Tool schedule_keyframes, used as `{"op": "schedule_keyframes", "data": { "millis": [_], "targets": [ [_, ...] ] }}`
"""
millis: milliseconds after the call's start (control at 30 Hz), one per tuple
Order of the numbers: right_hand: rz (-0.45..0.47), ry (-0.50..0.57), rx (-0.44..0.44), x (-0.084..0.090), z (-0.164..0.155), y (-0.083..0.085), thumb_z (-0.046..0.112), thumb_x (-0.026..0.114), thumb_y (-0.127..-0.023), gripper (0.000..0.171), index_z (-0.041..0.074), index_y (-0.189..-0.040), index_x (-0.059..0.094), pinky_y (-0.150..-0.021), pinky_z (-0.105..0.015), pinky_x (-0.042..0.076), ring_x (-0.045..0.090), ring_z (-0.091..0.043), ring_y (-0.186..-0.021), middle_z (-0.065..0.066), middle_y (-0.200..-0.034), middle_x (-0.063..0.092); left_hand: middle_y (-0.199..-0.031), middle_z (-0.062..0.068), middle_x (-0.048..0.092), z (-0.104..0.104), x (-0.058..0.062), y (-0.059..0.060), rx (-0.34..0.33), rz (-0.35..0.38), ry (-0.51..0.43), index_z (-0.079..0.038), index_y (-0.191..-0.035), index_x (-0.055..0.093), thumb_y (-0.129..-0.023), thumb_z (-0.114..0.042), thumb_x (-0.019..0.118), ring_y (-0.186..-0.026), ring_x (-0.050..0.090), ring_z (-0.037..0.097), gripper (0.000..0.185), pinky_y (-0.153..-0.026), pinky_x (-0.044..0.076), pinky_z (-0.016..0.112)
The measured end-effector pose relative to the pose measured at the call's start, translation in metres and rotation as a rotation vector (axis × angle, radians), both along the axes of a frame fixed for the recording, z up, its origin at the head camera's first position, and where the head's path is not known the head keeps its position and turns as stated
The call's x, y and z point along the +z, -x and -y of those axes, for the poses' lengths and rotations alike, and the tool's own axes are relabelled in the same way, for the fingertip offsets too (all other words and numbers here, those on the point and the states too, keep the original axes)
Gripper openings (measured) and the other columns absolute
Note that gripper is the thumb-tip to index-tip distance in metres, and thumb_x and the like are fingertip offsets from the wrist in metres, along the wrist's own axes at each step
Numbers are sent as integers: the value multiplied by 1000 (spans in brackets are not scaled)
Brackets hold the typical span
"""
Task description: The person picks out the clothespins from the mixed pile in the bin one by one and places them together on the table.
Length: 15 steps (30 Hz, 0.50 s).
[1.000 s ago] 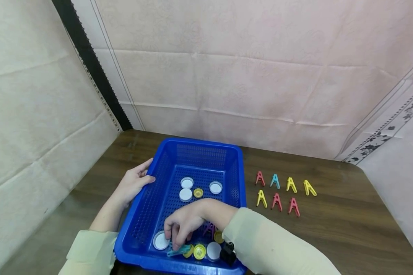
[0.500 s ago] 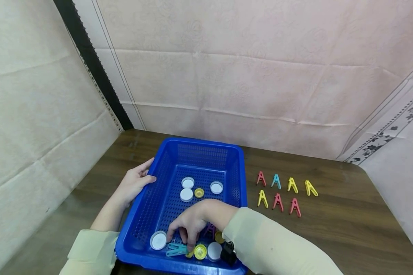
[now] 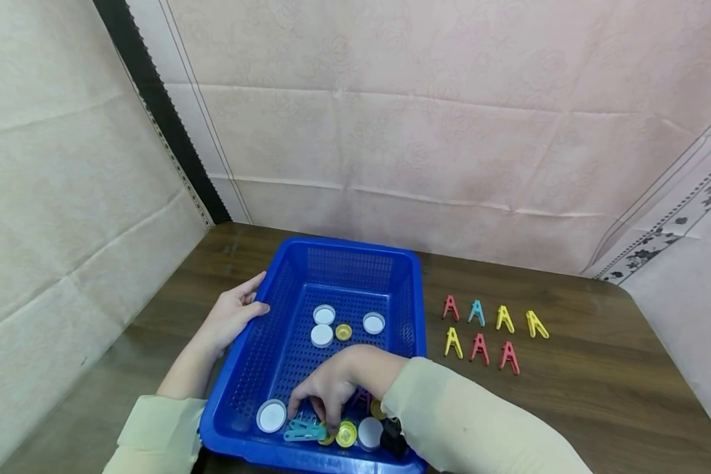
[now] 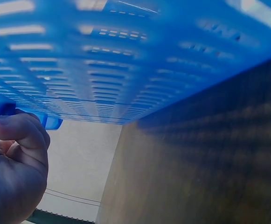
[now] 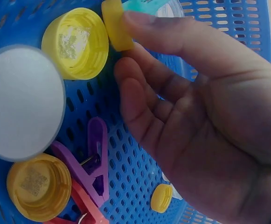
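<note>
My left hand (image 3: 228,319) grips the left rim of the blue plastic basket (image 3: 343,245), thumb over the edge. In the left wrist view its curled fingers hold that rim beside the slotted wall. Down in the near end of the basket, my right hand (image 3: 332,382) pinches a yellow bottle cap (image 5: 116,25), which stands edge-on at the thumb. A teal clothes peg (image 3: 304,431) lies just left of these fingers. Beside the pinched cap is another yellow bottle cap (image 5: 74,44), hollow side showing. A purple clothes peg (image 5: 95,161) and a large white lid (image 5: 23,102) lie near the palm.
Farther up the basket are white lids (image 3: 322,336) and a yellow cap (image 3: 343,332). Another white lid (image 3: 271,416) lies by the left wall. To the right on the wooden table (image 3: 575,395), several pegs, such as a blue peg (image 3: 476,313), form two rows.
My right fingers have come off the teal peg, which now lies flat. The thumb has shifted right to the yellow cap. The nearby white lid slid slightly left; my left hand stays put.
</note>
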State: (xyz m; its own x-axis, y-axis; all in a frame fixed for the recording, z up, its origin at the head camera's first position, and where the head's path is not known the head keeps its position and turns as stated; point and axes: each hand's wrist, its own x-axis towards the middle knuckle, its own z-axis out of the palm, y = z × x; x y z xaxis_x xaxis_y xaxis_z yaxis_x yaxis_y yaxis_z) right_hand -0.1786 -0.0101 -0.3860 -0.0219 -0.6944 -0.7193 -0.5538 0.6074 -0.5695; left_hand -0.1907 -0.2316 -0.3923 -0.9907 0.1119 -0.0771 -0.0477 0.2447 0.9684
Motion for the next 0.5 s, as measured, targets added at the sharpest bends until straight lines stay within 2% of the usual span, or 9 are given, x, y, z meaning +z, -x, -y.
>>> {"op": "schedule_keyframes", "data": {
  "millis": [100, 167, 233, 300, 400, 500],
  "targets": [
    [1, 8, 6, -13, 2, 6, 15, 74, -81, 58, 39, -126, 49, -65, -23, 49, 58, -9, -78, 3, -87, 62, -113, 23, 62, 0, 0, 0, 0, -9, 21, -15, -149, 28, -90, -12, 58, -78, 67, 27, 66, -61, 56, 40],
    [21, 8, -15, -14, 2, 6, 17, 73, -82, 53, 39, -125, 50, -65, -25, 50, 58, -11, -77, 3, -87, 62, -113, 22, 61, 0, 1, 0, -2, -16, 22, -14, -148, 29, -89, -11, 58, -78, 67, 27, 66, -62, 56, 40],
    [50, 16, -22, -41, 4, 16, 21, 73, -82, 53, 43, -124, 50, -64, -27, 51, 60, -13, -75, 2, -87, 63, -114, 22, 61, -1, 2, 0, -4, -21, 18, -13, -148, 29, -88, -11, 58, -79, 67, 27, 66, -62, 56, 40],
    [37, 24, -17, -52, 6, 20, 22, 74, -81, 54, 44, -124, 49, -63, -28, 51, 60, -12, -74, 3, -88, 64, -115, 22, 61, -2, 2, 0, -4, -23, 15, -13, -148, 30, -88, -10, 58, -81, 67, 26, 67, -63, 56, 40],
    [-19, 40, 25, -54, 8, 19, 18, 76, -79, 58, 43, -125, 49, -63, -26, 50, 59, -10, -75, 4, -87, 63, -114, 22, 62, -1, 1, 0, -2, -23, 30, -13, -148, 29, -88, -11, 59, -80, 67, 25, 67, -63, 56, 39],
    [-64, 47, 48, -9, 6, -1, 9, 73, -81, 57, 31, -128, 51, -63, -21, 48, 57, -7, -76, 3, -84, 61, -113, 21, 62, -1, 0, -1, -5, -22, 39, -13, -148, 29, -88, -12, 59, -80, 66, 25, 67, -63, 56, 38]
  ]
}}
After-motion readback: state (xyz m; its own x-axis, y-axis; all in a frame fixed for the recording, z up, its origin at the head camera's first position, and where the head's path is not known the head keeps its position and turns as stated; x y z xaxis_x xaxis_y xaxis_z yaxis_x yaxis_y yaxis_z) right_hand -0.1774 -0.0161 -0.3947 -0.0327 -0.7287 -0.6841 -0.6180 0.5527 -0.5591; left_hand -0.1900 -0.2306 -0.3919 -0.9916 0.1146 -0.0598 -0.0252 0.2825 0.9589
